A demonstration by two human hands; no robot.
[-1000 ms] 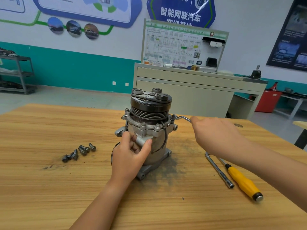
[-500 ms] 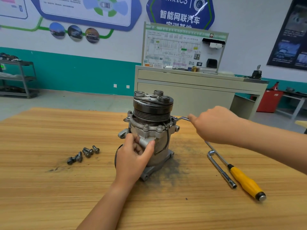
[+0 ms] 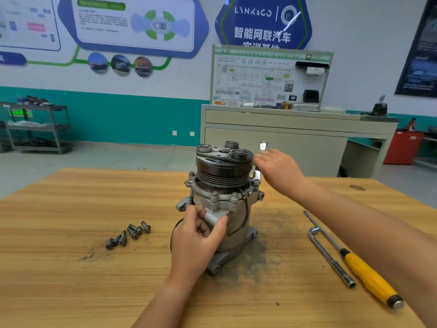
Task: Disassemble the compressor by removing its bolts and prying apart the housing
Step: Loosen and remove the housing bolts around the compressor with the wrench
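The compressor stands upright on the desk. The left grip clasps its body from the front. The right grip covers an upright wrench beside the pulley; whether it clasps the wrench, I cannot tell.

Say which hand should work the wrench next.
The right hand: it is at the wrench standing upright on the compressor flange, while the left hand grips the housing, probably steadying it.
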